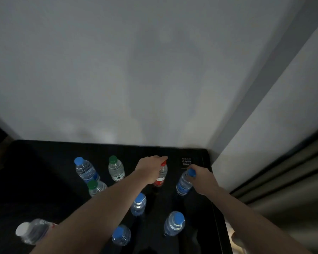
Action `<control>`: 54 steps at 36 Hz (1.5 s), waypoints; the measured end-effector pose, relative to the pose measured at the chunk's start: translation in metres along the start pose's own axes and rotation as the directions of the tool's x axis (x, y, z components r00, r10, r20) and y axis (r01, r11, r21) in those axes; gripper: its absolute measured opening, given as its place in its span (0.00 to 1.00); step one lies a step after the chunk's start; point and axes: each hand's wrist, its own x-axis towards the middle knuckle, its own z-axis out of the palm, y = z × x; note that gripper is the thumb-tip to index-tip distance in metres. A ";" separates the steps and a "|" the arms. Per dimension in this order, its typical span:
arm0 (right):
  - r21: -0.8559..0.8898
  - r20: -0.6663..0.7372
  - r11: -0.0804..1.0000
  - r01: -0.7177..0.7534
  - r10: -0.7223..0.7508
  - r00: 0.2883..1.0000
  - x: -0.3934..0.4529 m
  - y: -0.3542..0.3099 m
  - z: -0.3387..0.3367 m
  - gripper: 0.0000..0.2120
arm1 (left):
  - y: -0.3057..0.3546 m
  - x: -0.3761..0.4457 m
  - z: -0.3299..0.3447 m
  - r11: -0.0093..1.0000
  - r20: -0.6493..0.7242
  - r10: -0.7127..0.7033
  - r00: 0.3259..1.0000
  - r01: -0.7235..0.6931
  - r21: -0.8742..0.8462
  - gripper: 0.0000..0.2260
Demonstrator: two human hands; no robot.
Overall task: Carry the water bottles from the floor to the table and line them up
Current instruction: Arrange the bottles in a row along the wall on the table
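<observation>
Gripping bottle necks on the table (pixel 44 162): left hand (pixel 151 169) red-capped bottle (pixel 162 176), right hand (pixel 202 177) blue-capped bottle (pixel 184 183).

The table (pixel 44 171) is black. The bottles are clear, with blue caps (pixel 78 160), green caps (pixel 113 159), a red cap (pixel 163 163) and a white cap (pixel 22 231) at lower left. The wall (pixel 136 70) is grey.

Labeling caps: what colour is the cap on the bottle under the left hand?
Red cap, on the bottle the left hand grips; head view.
</observation>
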 end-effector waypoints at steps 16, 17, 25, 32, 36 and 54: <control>0.048 0.012 0.999 -0.020 0.019 1.000 0.001 0.003 0.001 0.16 | 0.019 0.020 -0.024 0.979 -0.023 -0.169 0.985 0.171 0.108 0.18; 0.050 0.006 0.999 -0.018 0.018 1.000 0.001 0.003 0.001 0.15 | 0.019 0.020 -0.024 0.981 -0.031 -0.170 0.985 0.172 0.095 0.19; 0.076 -0.001 0.997 0.003 -0.003 1.000 0.001 0.003 0.002 0.14 | 0.018 0.017 -0.021 0.987 0.032 -0.153 0.988 0.154 -0.039 0.13; 0.097 0.013 0.995 0.000 -0.001 1.000 0.002 0.008 0.002 0.16 | 0.014 0.016 -0.027 0.962 0.022 -0.252 0.968 0.253 -0.104 0.14; 0.083 0.018 0.996 0.017 -0.019 1.000 0.001 0.010 0.005 0.14 | 0.012 0.013 -0.023 0.928 0.023 -0.302 0.953 0.300 -0.221 0.15; -0.020 -0.078 0.995 0.095 -0.096 0.992 0.060 0.022 -0.029 0.04 | 0.007 0.023 -0.025 0.847 0.053 -0.393 0.918 0.384 -0.368 0.14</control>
